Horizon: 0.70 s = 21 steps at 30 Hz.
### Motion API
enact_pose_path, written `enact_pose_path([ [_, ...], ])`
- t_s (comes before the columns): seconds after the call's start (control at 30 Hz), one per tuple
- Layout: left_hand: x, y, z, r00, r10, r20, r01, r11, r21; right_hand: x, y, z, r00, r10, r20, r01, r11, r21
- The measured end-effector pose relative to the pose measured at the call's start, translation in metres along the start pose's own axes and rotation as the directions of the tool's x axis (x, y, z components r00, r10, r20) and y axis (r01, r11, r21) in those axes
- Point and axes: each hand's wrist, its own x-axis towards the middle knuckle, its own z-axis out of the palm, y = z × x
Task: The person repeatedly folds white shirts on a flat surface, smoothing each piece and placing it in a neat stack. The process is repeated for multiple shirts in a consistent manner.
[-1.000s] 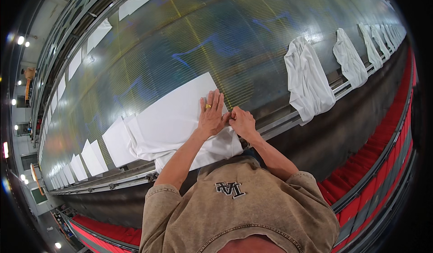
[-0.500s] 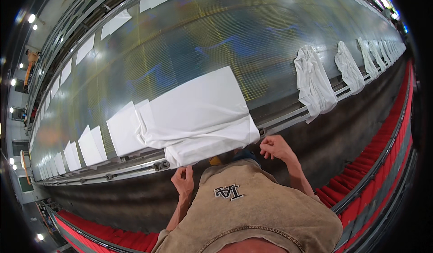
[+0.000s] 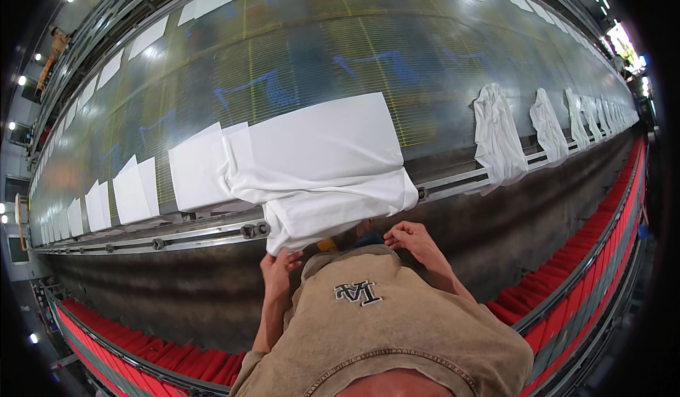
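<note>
A white cloth piece (image 3: pixel 326 142) lies on the long printing table (image 3: pixel 297 57) in front of me. Its upper part is smooth and flat, while the near part is wrinkled and hangs over the table's metal edge rail. At the cloth's lower left corner is my left hand (image 3: pixel 278 266), its fingers closed on the hem. My right hand (image 3: pixel 414 242) is just below the hanging edge, toward the right. Its fingers are curled with the tips together, and I see no cloth between them.
More flat white pieces (image 3: pixel 134 191) line the table's near edge leftward. Bunched white cloths (image 3: pixel 498 138) hang over the rail (image 3: pixel 453 184) rightward. Behind me runs a rack with red cloth (image 3: pixel 559 284). Far left stands another person (image 3: pixel 57 46).
My left hand has come up to the cloth's lower left corner and closed on it. The right hand has shifted left and slightly down. The view has turned a little.
</note>
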Motion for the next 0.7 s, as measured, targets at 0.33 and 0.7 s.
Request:
enact_pose_path([
  [0.33, 0.015, 0.111, 0.077, 0.976, 0.139, 0.165, -0.127, 0.989, -0.081, 0.033, -0.035, 0.028, 0.907, 0.418, -0.061, -0.340, 0.808, 0.482],
  [0.7, 0.060, 0.102, 0.060, 0.967, 0.195, -0.167, -0.171, 0.974, 0.146, 0.057, -0.156, 0.021, 0.971, -0.220, -0.096, 0.088, 0.699, -0.709],
])
